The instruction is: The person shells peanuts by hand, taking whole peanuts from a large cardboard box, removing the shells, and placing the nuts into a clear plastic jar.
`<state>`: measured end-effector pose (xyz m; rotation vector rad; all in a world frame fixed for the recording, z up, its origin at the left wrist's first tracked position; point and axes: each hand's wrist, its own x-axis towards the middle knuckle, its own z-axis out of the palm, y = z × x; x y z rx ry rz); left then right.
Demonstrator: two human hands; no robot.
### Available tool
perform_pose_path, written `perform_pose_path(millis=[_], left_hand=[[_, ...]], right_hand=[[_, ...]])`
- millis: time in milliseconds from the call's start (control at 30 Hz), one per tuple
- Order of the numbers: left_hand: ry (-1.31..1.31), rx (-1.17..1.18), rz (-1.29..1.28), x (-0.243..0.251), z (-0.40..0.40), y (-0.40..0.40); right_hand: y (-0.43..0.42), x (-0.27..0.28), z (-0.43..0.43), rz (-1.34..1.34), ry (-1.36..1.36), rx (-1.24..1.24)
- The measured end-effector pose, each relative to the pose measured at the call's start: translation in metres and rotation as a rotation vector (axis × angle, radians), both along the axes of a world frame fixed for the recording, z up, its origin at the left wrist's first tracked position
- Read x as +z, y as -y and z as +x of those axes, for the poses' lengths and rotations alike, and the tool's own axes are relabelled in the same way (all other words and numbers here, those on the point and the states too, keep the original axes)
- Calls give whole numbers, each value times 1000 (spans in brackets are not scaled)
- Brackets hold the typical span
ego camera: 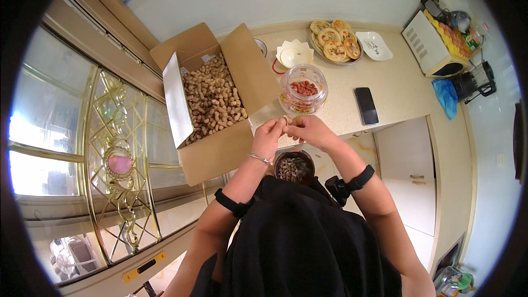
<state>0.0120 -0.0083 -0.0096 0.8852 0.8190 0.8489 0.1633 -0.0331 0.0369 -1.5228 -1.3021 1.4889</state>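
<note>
My left hand (268, 131) and my right hand (306, 129) meet at the fingertips, pinching a small pale peanut shell (287, 119) between them. Just beyond them on the counter stands a clear plastic jar (303, 105) with red-skinned peanut kernels (304, 88) inside. To the left, an open cardboard box (251, 70) holds a heap of unshelled peanuts (214, 95). Below my hands, in front of my body, a round bin (312, 165) contains empty peanut shells (291, 168).
Behind the jar are pale petal-edged bowls (294, 53), a plate of flatbreads (335, 43) and a square white dish (374, 45). A black smartphone (366, 106) lies near the counter's front edge. A microwave oven (429, 45) carrying an egg tray stands at the right, beside a blender (478, 80).
</note>
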Motion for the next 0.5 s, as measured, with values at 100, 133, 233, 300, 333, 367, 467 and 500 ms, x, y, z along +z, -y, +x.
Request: perform_pose_path(millis=[100,133,233,300,333,367,467,500], left_hand=[[21,86,-175,18,4,7],[107,63,-216,16,2,7],[309,-62,-290,10,-5,3],[426,-162,-322,9,-6,1],[415,-109,-381,10,-6,1],[404,-55,-440,12,-6,2],[195,119,-311,18,-11,2],[195,121,-312,17,-17,2]], right_hand=[[3,-10,-4,81,25,-54],[5,-7,-5,76,-14,-56],[9,5,-7,145,-78,-42],[12,4,-9,138,-154,-59],[13,4,-9,131,-230,-75],[15,2,-9,131,-230,-73],[20,-5,0,191,-127,-77],[22,-7,2,129,-201,-98]])
